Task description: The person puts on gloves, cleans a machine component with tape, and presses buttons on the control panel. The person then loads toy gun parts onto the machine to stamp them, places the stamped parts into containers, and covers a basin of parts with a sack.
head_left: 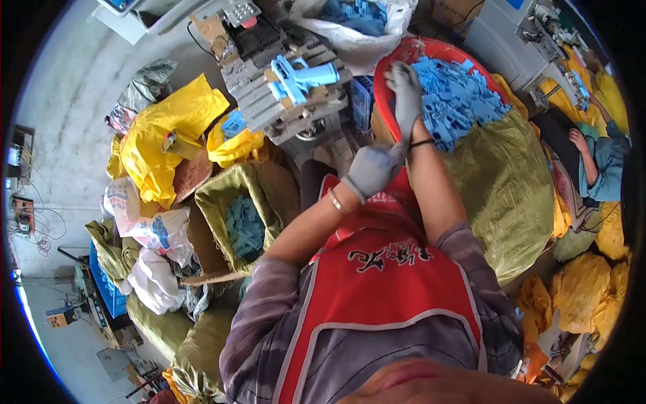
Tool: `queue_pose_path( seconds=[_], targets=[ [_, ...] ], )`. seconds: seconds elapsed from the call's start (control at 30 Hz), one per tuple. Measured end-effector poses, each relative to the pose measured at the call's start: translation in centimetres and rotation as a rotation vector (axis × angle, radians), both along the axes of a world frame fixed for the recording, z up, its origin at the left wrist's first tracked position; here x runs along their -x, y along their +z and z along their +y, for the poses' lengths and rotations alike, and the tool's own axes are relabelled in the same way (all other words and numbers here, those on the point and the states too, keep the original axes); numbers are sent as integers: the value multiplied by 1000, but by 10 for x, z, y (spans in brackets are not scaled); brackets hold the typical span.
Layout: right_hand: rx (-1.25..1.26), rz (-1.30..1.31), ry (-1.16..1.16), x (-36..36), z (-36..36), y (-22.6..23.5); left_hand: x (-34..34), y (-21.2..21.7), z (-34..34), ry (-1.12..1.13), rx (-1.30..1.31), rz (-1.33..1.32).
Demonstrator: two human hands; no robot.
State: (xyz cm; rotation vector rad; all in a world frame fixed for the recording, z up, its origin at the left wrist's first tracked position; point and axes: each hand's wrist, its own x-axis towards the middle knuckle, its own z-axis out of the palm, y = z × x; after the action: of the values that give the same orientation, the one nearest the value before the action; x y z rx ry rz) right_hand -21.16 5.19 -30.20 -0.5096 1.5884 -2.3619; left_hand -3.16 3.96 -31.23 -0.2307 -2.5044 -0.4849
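Both of my hands wear grey gloves. My left hand (371, 172) reaches across in front of my apron, its fingers closed on the cuff of the right glove (408, 128) at the wrist. My right hand (404, 87) is raised over the left rim of a red basin (385, 101), fingers loosely bent and apart, nothing visible in them. Blue plastic parts (454, 97) fill the basin in a heap. Left of it, a blue toy pistol (303, 77) lies on a grey slatted metal machine bed (259, 101).
A green woven sack (498, 195) stands beside the basin. On the left, an open sack (215, 192) holds more blue pieces near yellow bags (165, 138). A white sack (356, 44) of blue parts sits at the back. Another person (599, 161) works at the far right.
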Motion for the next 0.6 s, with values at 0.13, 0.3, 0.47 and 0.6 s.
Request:
queue_pose_path(
  seconds=[0.13, 0.3, 0.47, 0.6],
  targets=[
    [-367, 612, 405, -27, -21, 65, -48, -9, -1, 68, -250, -11],
    [-913, 1391, 397, -24, -45, 87, -106, -40, -15, 58, -332, -165],
    [-684, 1216, 347, -22, -39, 84, -118, -28, -41, 129, -534, -277],
    [-382, 1161, 282, -75, -16, 88, -129, -26, -62, 230, -1154, -44]
  ],
)
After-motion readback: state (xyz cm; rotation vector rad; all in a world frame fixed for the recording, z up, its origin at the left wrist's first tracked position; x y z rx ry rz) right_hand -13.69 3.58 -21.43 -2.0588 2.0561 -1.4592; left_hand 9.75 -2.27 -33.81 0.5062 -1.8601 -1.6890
